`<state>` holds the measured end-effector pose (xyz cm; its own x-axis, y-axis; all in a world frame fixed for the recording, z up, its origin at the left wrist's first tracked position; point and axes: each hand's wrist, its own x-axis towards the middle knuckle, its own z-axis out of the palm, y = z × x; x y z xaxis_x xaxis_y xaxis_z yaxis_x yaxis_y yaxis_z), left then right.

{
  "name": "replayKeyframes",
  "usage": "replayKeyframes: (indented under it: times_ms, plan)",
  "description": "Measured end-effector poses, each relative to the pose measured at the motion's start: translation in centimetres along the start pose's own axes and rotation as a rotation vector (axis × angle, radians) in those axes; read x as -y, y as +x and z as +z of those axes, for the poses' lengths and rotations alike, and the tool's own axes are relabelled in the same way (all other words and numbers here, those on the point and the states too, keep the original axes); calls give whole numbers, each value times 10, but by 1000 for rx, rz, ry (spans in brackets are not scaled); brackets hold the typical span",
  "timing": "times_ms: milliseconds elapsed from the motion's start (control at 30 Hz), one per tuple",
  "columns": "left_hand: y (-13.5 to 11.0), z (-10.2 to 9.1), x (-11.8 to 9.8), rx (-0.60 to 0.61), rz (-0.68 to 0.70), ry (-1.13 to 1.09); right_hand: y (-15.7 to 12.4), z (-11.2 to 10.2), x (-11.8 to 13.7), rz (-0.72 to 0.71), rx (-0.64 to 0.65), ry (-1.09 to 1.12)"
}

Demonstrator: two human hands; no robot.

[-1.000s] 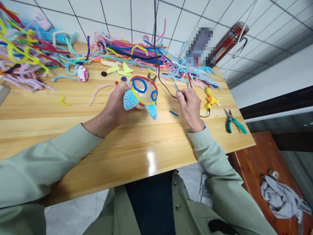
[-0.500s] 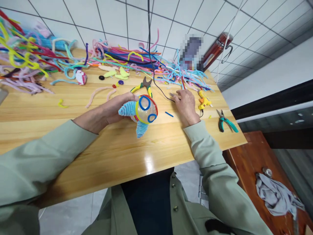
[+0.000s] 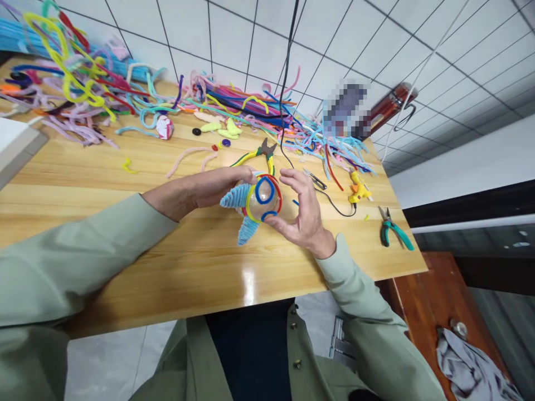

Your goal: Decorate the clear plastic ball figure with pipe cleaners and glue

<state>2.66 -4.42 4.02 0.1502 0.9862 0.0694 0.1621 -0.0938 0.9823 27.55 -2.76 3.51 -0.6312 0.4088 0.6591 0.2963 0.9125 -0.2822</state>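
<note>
My left hand is closed around a craft figure made of a clear round shell and pipe cleaners. This figure has blue rings on the front, yellow and red bands, and two light-blue wrapped fins. My left fingertips are partly hidden behind it. My right hand is at its right side with fingers spread and curved; the thumb tip appears to touch the lower edge near a blue ring. A short blue pipe cleaner piece shows just behind my right fingers. Cutting pliers with yellow-green handles lie just beyond the figure.
Piled pipe cleaners line the wall. Right of my hand lie a small metal tool, a yellow glue gun with a black cord, and teal-handled pliers. A red flask leans at the back right.
My right hand has left the small metal tool on the table and moved left to the figure, fingers spreading. My left hand still holds the figure. The view has shifted somewhat.
</note>
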Motion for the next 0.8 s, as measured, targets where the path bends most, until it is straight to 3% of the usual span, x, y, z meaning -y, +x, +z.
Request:
replayKeyframes:
  times_ms: [67,133,367,533,800]
  plan:
    - [0,-1,3,159,-57,-78,-3,1,-6,52,26,22]
    - [0,-2,6,235,-91,-123,-6,3,-10,104,46,54]
    - [-7,0,-1,113,-14,4,-11,12,-18,219,123,123]
    - [-9,4,-3,108,-57,-23,-10,15,-17,201,133,149]
    - [-9,4,12,111,8,14,-10,15,-14,231,156,129]
